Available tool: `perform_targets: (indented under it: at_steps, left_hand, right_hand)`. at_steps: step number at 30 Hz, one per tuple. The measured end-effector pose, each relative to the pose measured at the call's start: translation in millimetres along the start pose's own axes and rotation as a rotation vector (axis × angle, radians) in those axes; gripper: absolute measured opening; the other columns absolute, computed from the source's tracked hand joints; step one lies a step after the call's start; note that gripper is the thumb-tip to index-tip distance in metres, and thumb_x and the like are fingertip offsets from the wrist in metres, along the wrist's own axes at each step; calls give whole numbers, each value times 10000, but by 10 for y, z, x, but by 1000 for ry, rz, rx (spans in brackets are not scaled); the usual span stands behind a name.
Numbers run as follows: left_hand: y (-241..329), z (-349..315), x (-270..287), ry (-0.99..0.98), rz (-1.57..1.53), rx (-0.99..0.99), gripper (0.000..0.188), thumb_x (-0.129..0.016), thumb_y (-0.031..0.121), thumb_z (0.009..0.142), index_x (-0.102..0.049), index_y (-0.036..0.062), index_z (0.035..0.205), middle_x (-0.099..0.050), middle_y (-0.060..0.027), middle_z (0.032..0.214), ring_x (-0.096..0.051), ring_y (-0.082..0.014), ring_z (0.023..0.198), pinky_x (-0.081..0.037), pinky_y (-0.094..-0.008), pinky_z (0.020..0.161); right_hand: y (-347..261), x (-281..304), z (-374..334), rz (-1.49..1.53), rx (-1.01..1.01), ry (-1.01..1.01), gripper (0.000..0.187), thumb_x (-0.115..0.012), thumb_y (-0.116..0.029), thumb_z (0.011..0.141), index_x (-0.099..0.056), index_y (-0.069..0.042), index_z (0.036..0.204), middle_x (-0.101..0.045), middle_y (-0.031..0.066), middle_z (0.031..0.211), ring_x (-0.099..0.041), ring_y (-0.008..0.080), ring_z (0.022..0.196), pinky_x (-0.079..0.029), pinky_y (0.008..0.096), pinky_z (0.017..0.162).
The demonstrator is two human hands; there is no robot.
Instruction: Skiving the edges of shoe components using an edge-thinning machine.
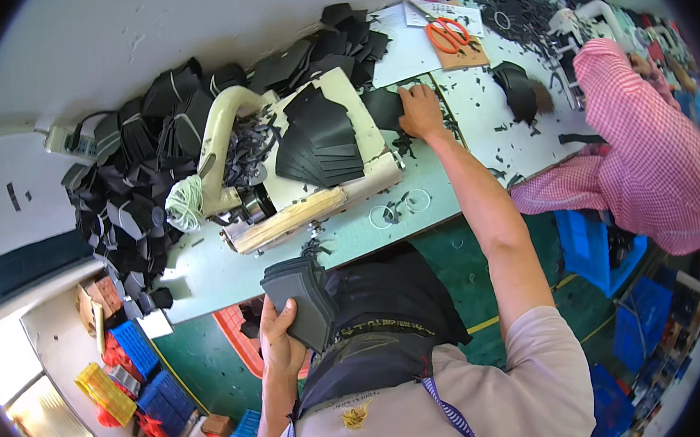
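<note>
A thick stack of dark grey cut pieces (pixel 303 300) is in my left hand (pixel 280 339), its thumb lying over the front face, low in front of the table's edge. My right arm stretches across the table, and my right hand (pixel 421 114) has its fingers bent down at the edge of a black cut piece (pixel 382 107); its fingertips are partly hidden. Between the hands stands a cream industrial machine (pixel 220 134) with a curved arm and a wooden bar (pixel 293 220). More black pieces (pixel 319 143) lie fanned out on its flat plate.
Black pieces are heaped (pixel 139 202) left of and behind the machine. White cord (pixel 184 203) hangs at its left end. Orange-handled scissors (pixel 446 34) lie at the back. A co-worker in a pink checked sleeve (pixel 640 146) sits at right, near a blue crate (pixel 595 252).
</note>
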State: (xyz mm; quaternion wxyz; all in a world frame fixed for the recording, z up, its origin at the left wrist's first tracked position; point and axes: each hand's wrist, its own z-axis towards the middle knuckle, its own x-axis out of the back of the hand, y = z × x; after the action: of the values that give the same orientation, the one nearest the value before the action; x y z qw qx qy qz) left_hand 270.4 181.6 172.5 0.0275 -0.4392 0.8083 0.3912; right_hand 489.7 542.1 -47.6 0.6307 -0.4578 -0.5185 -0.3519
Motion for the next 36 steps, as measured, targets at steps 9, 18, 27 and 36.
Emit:
perform_targets:
  at_steps: [9,18,27,36]
  left_hand:
    - [-232,37,-178,23,-77,-29,403,-569,50,960,-481,19,1352,-616,-128,1239,-636,-242,1100,-519,-391,967]
    - [-311,66,-159,26,-198,-19,372,-552,48,967,-492,15,1333,-625,-133,1213,-643,-247,1079,-530,-396,951]
    - [-291,52,-145,56,-239,-56,353,-543,35,975,-509,22,1326,-630,-120,1210,-645,-234,1072,-535,-387,939]
    - [-173,97,-64,66,-252,-52,363,-550,62,965,-495,38,1323,-630,-131,1217,-643,-271,1093,-533,-431,949]
  right_hand:
    - [158,387,-233,569,-244,-198,299,-735,-113,781,-654,-22,1055,-683,159,1024,-648,319,894,-490,384,845]
    - [49,657,-315,1644,-788,-258,246,-623,-73,864,-635,-83,1110,-655,77,1074,-604,208,978,-455,376,874]
    - [-511,779,598,1239,-229,78,287,-681,-61,860,-645,-14,1141,-681,79,1019,-639,161,918,-496,286,823]
    - [-470,294,652,1067,-385,93,256,-652,-75,871,-656,-6,1117,-697,97,954,-644,168,828,-514,302,762]
